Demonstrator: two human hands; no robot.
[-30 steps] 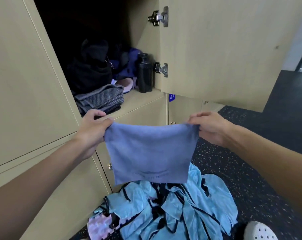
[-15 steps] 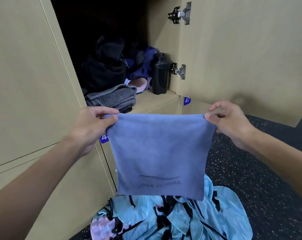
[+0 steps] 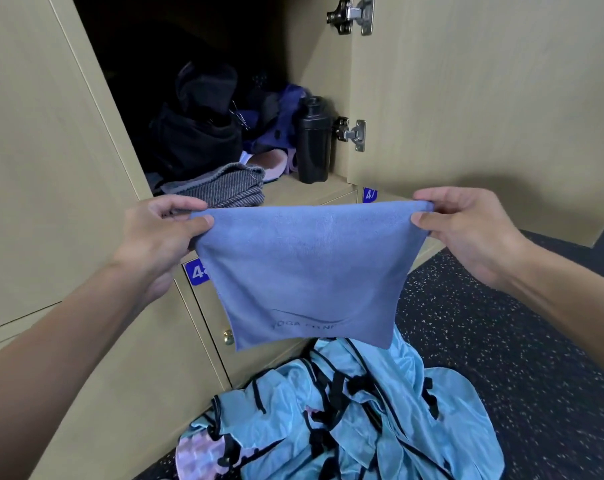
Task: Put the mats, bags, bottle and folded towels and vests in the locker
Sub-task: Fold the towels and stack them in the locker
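Noted blue towel [image 3: 307,271] lifted higher than a second ago, hanging flat before open locker [image 3: 293,194], top corners pinched by left hand [image 3: 162,233] and right hand [image 3: 466,230]; judged mid-fold, not yet stowed, vests [image 3: 362,417] left heaped on floor [image 3: 501,341]

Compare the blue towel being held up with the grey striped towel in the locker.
The blue towel is plain with a printed logo; the grey towel is striped. The blue towel hangs flat in front of the locker, pinched at its top corners by the left hand and right hand; the grey towel lies folded on its shelf. Both are soft cloth.
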